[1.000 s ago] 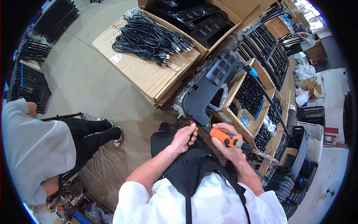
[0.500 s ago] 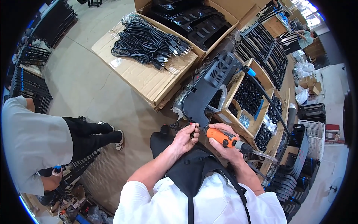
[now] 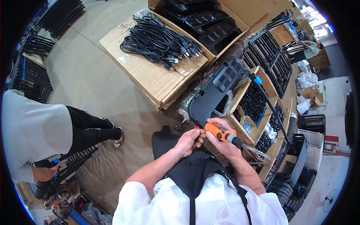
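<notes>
- Concrete floor point(image 3: 93, 78) runs through a workshop crowded with boxes, racks and parts.
- Right hand point(image 3: 221, 140) is curled tight around an orange screwdriver point(image 3: 221, 133), its tip pointing at the lower end of a black panel point(image 3: 217, 90).
- Left hand point(image 3: 187, 141) sits just beside the right one, fingers bent and pinched together at the screwdriver tip; whatever they pinch is too small to tell.
- The panel, vented and curved, leans up and away from the hands, its top end resting over a tray point(image 3: 258, 75) of small black parts.
- A clear hose point(image 3: 257, 152) loops from the tool's rear end toward the right.
- More trays of black parts point(image 3: 257, 103) lie right behind the panel, crowding the space beyond the hands.
- On the floor ahead lies flattened cardboard point(image 3: 150, 78) bearing a heap of black cables point(image 3: 157, 37).
- Past it, an open box point(image 3: 210, 22) holds more black panels.
- Black metal racks point(image 3: 272, 60) stand beyond the trays.
- At left a person in a grey top point(image 3: 30, 131) and black trousers bends over, well apart from the hands.
- Stacked black crates point(image 3: 300, 176) stand at right, with a white basket point(image 3: 313, 144) above them.
</notes>
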### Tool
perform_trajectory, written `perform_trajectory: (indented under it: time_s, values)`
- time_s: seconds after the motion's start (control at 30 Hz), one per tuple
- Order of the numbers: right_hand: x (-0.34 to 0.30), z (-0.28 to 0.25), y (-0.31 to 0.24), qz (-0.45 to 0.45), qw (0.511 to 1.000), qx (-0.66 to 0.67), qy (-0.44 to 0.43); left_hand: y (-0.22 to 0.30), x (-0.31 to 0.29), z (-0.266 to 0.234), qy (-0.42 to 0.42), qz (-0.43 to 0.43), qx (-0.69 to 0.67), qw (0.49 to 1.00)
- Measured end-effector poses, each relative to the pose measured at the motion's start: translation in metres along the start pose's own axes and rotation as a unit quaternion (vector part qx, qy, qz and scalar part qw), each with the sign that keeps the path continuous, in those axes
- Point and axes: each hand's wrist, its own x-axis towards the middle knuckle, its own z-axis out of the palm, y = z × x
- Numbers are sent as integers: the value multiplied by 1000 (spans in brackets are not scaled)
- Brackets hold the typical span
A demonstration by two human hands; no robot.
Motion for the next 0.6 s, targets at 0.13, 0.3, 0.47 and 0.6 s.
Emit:
perform_trajectory:
  time_s: [0.13,0.3,0.47,0.6]
  values:
    - [8,8,-2,-11,1000,-26,-13,-2,7,-16,-57,28,73,995]
    - [14,11,-7,-9,999,-25,-25,4,4,-19,-29,41,97,994]
    - [14,14,-3,-29,999,-28,-20,7,2,-22,42,54,163,984]
    - [15,15,3,-25,999,-34,-19,7,-2,-20,36,76,71,994]
